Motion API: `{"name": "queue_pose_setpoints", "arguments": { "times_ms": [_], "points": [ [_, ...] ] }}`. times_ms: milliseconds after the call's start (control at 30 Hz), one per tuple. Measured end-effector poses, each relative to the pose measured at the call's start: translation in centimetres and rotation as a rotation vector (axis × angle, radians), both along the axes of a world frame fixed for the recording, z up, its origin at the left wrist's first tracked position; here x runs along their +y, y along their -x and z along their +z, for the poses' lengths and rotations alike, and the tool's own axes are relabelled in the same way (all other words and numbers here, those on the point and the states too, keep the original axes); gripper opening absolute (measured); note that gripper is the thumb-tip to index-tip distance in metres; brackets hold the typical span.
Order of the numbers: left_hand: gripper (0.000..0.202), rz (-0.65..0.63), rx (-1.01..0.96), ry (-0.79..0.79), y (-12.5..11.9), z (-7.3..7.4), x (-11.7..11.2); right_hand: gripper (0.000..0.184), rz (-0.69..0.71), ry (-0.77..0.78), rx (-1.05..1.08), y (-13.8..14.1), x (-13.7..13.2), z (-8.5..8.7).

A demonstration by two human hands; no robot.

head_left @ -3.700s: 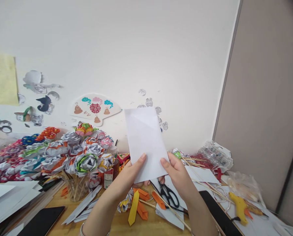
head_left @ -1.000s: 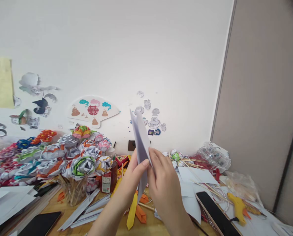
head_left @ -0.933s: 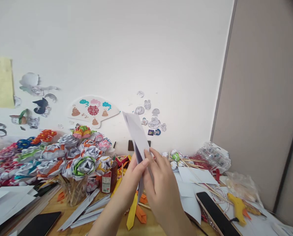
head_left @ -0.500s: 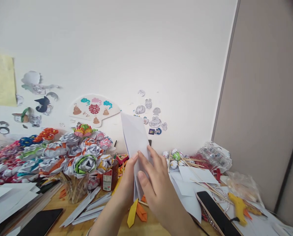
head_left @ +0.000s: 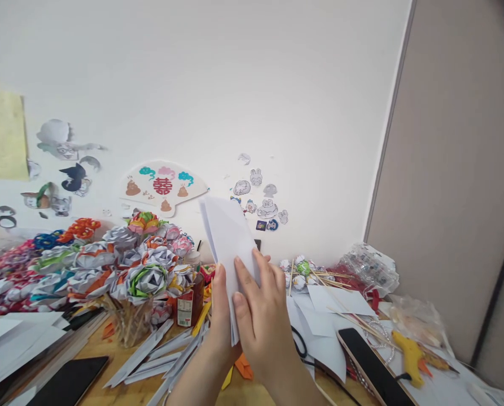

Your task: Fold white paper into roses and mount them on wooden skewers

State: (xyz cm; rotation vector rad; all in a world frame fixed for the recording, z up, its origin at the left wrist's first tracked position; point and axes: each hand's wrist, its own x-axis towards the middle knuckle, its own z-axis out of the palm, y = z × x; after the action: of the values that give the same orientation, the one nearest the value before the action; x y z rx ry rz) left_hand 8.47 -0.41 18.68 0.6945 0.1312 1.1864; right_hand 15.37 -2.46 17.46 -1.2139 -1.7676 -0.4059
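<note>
A folded white sheet of paper [head_left: 230, 231] stands tilted in front of me, its layers slightly apart along the left edge. My left hand [head_left: 221, 316] grips it from behind and the left side, with the thumb up along the edge; most of its fingers are hidden behind the paper. Against the near face of the sheet press the fingers and thumb of my right hand [head_left: 262, 310]. Below the hands lie orange paper pieces [head_left: 244, 366] and a yellow one [head_left: 227, 379] on the wooden table.
Paper flowers [head_left: 145, 282] crowd the left side near a dark phone [head_left: 71, 380] and folded white strips [head_left: 141, 352]. At right are white sheets [head_left: 340, 301], a second phone [head_left: 372, 363], a yellow glue gun [head_left: 408, 349] and thin sticks [head_left: 362, 324]. A wall [head_left: 311, 84] stands behind.
The paper has shifted slightly left and down, and its fold looks narrower. Both hands have shifted a little with it, keeping hold.
</note>
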Motion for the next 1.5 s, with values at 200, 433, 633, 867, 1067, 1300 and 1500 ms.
{"name": "queue_pose_setpoints", "arguments": {
  "times_ms": [200,433,633,867,1067,1300,1500],
  "points": [
    [0.076,0.079,-0.013,0.022,0.0,0.1,0.2,0.043,0.002,-0.141,-0.031,0.7,0.2,-0.3],
    [0.061,0.14,0.002,0.022,0.3,0.7,0.3,0.027,0.084,-0.418,0.094,2.0,-0.4,-0.6],
    [0.049,0.233,0.028,0.065,0.9,1.9,0.1,0.024,0.185,-0.398,0.085,2.7,-0.7,-0.7],
    [0.036,0.109,0.065,0.071,1.2,2.3,0.1,0.026,0.19,-0.381,0.082,2.8,-0.8,-0.3],
    [0.031,-0.026,0.056,0.042,1.2,1.8,0.3,0.025,0.197,-0.301,0.069,2.3,-0.9,-0.2],
    [0.029,0.182,0.167,-0.027,0.8,1.4,0.6,0.022,0.154,-0.202,0.071,1.7,-0.9,0.4],
    [0.019,0.403,0.34,-0.126,0.6,1.1,1.0,0.018,0.077,-0.257,0.223,-0.3,-0.9,1.0]
  ]
}}
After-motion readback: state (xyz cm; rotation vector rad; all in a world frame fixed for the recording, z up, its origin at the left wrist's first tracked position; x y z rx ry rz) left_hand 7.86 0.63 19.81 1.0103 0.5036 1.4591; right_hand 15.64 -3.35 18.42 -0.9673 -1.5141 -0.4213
